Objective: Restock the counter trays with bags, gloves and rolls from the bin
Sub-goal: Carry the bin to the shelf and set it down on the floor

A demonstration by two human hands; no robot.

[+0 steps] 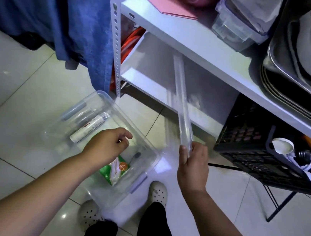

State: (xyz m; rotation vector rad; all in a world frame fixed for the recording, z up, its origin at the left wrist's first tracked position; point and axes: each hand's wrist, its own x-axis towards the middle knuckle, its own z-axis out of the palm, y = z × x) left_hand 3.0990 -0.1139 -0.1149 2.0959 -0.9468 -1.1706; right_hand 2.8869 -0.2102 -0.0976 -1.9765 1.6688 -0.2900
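A clear plastic bin [147, 147] sits on the tiled floor by my feet. Inside it lie a white roll [88, 129] and a green and white packet [115, 169]. My right hand [192, 167] grips the lower end of a long clear roll [181, 101], which slants up and away toward the shelf and looks blurred. My left hand [107, 145] hovers over the middle of the bin with fingers loosely curled and nothing in them.
A white metal shelf unit [183, 35] stands ahead with a clear lidded box [234, 26], pink sheet and steel trays [295, 94] on it. A black crate [256, 151] of items sits under the right side. Blue cloth [66, 9] hangs at left.
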